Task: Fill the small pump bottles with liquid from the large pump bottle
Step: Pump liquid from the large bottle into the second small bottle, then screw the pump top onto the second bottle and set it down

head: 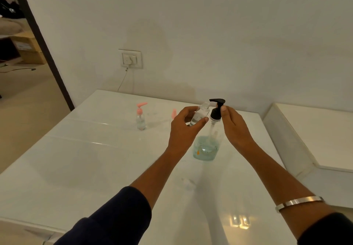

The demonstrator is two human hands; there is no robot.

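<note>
Left hand [188, 124] holds an uncapped small bottle [199, 115] between thumb and fingers, tilted so that its open neck leans toward the black pump head [217, 109] of the large pump bottle [207, 145]. That big bottle stands upright on the white worktop [86, 158], with pale blue liquid in roughly its lower part. Right hand [232, 124] has its fingers nearly straight and relaxed, gripping nothing; its thumb tip rests against the side of the pump collar, just under the spout. A second small bottle [141, 117] with a pink pump stands well apart to the left, and a loose pink pump [173, 113] lies behind the left hand, partly hidden. To do this step well, the small neck should probably sit right under the tip of the spout before any press, since the opening looks narrow and a stray squirt would land on the worktop. Pressing straight down with the right hand, in short strokes, should keep the tall bottle from tipping. How full the held bottle is cannot be told.
</note>
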